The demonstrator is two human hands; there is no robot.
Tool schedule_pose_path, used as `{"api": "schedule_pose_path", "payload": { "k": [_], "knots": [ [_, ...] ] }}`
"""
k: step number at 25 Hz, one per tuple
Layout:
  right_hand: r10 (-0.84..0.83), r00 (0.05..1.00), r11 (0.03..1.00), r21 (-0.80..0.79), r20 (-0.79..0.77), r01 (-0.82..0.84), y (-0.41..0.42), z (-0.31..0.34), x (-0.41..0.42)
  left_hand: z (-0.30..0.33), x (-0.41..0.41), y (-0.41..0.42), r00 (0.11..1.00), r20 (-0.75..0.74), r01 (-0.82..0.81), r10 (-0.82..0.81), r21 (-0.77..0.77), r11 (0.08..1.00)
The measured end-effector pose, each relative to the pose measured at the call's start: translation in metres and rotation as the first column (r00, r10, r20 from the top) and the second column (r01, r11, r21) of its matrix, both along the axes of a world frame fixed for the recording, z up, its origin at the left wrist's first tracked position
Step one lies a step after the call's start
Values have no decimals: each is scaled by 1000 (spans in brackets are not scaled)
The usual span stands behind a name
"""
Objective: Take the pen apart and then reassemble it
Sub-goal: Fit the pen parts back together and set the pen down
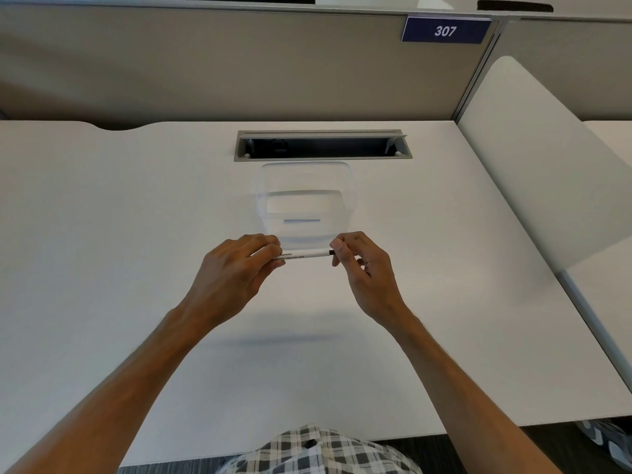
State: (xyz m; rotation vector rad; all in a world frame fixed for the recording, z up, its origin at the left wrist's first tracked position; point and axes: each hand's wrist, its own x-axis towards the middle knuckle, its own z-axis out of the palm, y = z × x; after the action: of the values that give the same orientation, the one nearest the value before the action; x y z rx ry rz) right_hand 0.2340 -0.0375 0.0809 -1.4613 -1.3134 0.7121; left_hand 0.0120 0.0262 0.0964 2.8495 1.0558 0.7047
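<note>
At the centre of the frame I see the pen (305,254) held level above the white desk (102,234), its white barrel (small black print along it) spanning the gap between both hands. The left hand (236,268) grips the barrel's left end with curled fingers; the right hand (359,265) pinches the dark right tip between thumb and forefinger. Just beyond the pen stands a clear plastic container (304,200), and above it in the frame an open cable tray (323,145) is set into the desk
</note>
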Motion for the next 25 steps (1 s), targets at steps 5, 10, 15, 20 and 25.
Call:
{"api": "schedule_pose_path", "payload": {
  "k": [5, 10, 15, 20, 25],
  "knots": [
    [10, 1000, 1000, -6, -28, -11, -2, 8, 1, 1, -1, 1, 1000, -7, 5, -5, 0, 1000],
    [60, 997, 998, 5, 52, -60, -2, 8, 3, 2, -2, 3, 1000, -7, -1, 1, 8, 1000],
    [54, 998, 998, 23, 19, -55, 0, 6, 1, 1, -1, 1, 1000, 3, -2, 2, 18, 1000],
    [30, 998, 999, -31, 50, -28, 0, 5, 1, 1, -1, 1, 1000, 10, 12, -12, 25, 1000],
    [30, 998, 999, -30, 53, -29, -2, 9, 3, 2, -3, 4, 1000, 17, 7, -7, 31, 999]
  ]
}}
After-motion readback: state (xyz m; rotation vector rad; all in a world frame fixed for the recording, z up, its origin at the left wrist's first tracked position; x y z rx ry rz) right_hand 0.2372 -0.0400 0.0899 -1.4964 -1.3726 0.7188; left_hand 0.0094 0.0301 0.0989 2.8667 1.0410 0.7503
